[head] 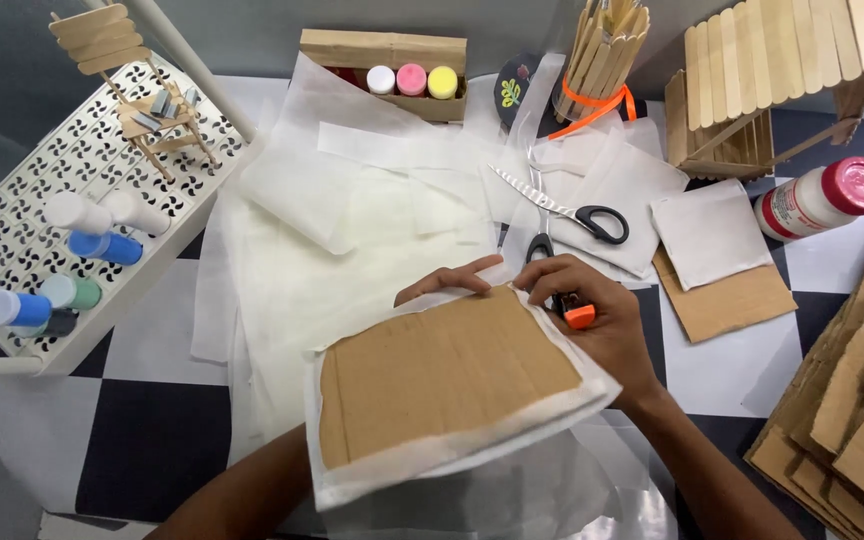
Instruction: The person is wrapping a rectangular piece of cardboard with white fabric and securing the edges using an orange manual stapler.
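Observation:
A brown cardboard sheet (pixel 447 375) lies on a slightly larger piece of white fabric-like paper (pixel 402 465) whose edges stick out around it. My left hand (pixel 449 281) reaches from underneath; only its fingers show, curled over the sheet's far edge, holding it up. At the sheet's far right corner, my right hand (pixel 597 320) touches the edge and is closed on a small orange-tipped tool (pixel 576 313). More white sheets (pixel 352 230) are spread under everything.
Scissors (pixel 564 213) lie just beyond my hands. A red-capped glue bottle (pixel 820 199), a craft-stick house (pixel 777 80), a stick pot (pixel 602 50) and a box of paint pots (pixel 397 70) stand behind. Cardboard scraps (pixel 852 410) sit right, a white rack of paints (pixel 52 260) left.

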